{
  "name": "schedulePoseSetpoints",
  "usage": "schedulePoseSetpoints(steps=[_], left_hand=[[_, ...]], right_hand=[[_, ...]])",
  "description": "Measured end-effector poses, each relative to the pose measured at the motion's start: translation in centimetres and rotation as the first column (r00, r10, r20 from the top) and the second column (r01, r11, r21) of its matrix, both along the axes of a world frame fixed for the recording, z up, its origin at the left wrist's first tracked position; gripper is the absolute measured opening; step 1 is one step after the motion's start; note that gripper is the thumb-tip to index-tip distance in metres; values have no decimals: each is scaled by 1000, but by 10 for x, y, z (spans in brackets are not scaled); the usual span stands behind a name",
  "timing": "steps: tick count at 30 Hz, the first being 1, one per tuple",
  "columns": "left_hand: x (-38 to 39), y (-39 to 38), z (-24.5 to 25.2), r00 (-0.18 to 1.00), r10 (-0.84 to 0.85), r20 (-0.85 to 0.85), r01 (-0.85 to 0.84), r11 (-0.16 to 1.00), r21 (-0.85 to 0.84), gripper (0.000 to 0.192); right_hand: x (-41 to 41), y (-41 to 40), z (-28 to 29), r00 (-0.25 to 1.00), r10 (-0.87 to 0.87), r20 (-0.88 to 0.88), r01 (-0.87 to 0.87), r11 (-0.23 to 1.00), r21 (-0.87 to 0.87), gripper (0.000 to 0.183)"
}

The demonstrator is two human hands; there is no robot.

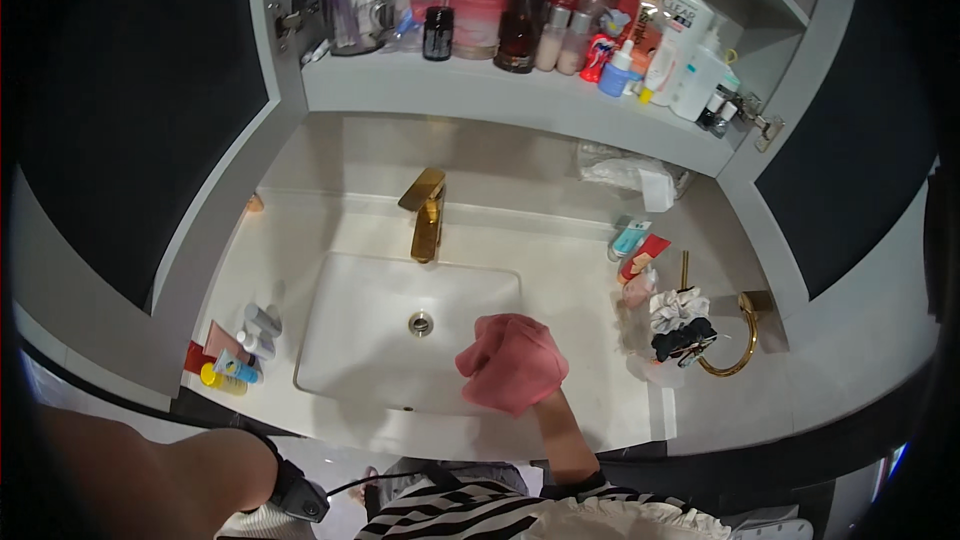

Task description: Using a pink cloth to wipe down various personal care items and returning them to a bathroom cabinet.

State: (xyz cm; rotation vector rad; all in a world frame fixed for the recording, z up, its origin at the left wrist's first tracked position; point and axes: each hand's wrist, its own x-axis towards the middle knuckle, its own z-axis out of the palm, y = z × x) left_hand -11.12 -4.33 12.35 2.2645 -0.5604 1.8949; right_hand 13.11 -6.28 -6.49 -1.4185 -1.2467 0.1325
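A pink cloth (514, 364) is bunched around my right hand (550, 403), which it hides except near the wrist. Hand and cloth are over the right edge of the white washbasin (345, 345), partly above the countertop. The fingers themselves cannot be seen. My left hand is out of view; a bent part of an arm, close to the camera, shows at the lower left. Behind the basin stands a gold faucet (427, 229), and a round metal drain (421, 324) sits in the basin floor.
Small tubes and bottles (236, 367) stand at the counter's left end. On the right are tubes (643, 259), scrunchies (679, 315) and a gold towel ring (750, 341). Overhead, an open cabinet shelf (450, 86) holds several bottles; its doors (225, 180) swing outward. A black device (300, 491) trails a cable.
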Motion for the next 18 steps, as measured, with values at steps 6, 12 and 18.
schedulePoseSetpoints(steps=[6,12,18], left_hand=[[-15,17,14,986,134,100,-134,991,-8,14],[-19,21,18,969,194,153,-194,981,-18,15],[-28,21,25,946,269,182,-269,963,-24,16]], right_hand=[[8,4,13,1000,-1,16,4,991,-136,21],[11,-2,14,1000,-3,1,3,988,-151,21],[3,5,16,999,50,15,-46,983,-176,21]])
